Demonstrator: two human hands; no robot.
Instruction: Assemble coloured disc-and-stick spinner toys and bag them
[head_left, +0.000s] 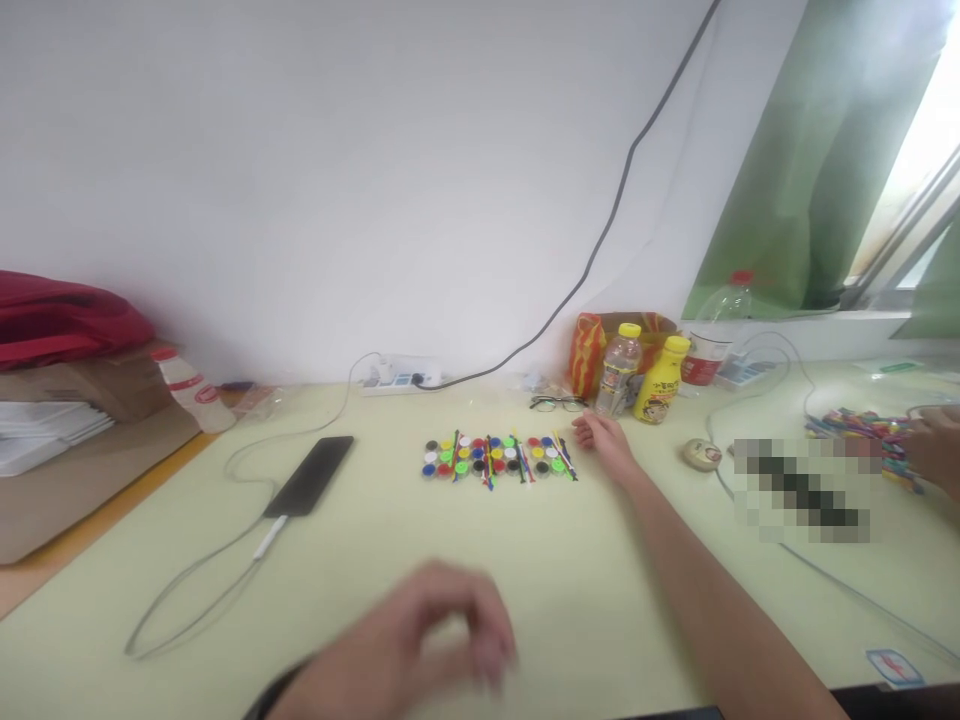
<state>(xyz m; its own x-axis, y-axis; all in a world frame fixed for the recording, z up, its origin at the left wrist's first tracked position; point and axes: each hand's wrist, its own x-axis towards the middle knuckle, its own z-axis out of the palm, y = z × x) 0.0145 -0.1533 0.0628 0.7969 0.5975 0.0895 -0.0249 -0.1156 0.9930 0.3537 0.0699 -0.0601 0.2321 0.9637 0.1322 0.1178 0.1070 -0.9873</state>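
My left hand (420,635) hangs above the near part of the table, blurred by motion. Its fingers and thumb curve toward each other around a gap, and I cannot make out anything between the tips. Further off, my right hand (602,440) lies on the table with loosely bent fingers, nothing visible in it. Just left of it are rows of small round pots (477,467) with lids in black, white, red, blue, yellow and green. Thin coloured sticks (488,462) lie across the pots in several bundles. Neither hand appears to touch the pots.
A phone (311,477) with a white cable lies left. Behind my right hand stand glasses (559,404), a clear bottle (619,370) and a yellow bottle (661,382). A round object (701,455) sits right. Another person's hand (934,450) is beside a colourful pile (862,432).
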